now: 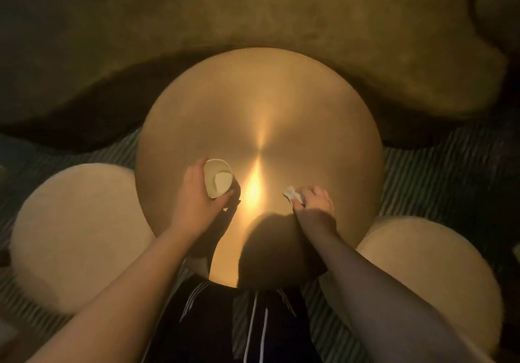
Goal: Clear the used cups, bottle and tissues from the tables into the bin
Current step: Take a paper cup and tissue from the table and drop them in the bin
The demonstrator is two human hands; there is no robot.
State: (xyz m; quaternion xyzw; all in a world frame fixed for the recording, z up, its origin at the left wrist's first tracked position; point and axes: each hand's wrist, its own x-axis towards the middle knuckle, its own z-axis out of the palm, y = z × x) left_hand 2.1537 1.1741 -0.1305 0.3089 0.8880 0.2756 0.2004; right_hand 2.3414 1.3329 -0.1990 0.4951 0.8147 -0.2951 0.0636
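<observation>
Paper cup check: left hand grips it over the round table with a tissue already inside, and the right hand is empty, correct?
Not quite. The head view shows the right hand is not empty: it pinches a crumpled tissue at the round table. The rest stands: the left hand grips the paper cup, with a tissue inside.

Round surface (281, 103) in centre. Left hand (197, 196) over its near-left part w/ cup (218, 177) in fingers; tissue (222, 181) inside cup. Right hand (313, 203) near-right, pinching 2nd tissue (291, 193) against the surface. Stool (76, 233) left of surface, another stool (422, 272) right. Sofa (253, 16) behind.
</observation>
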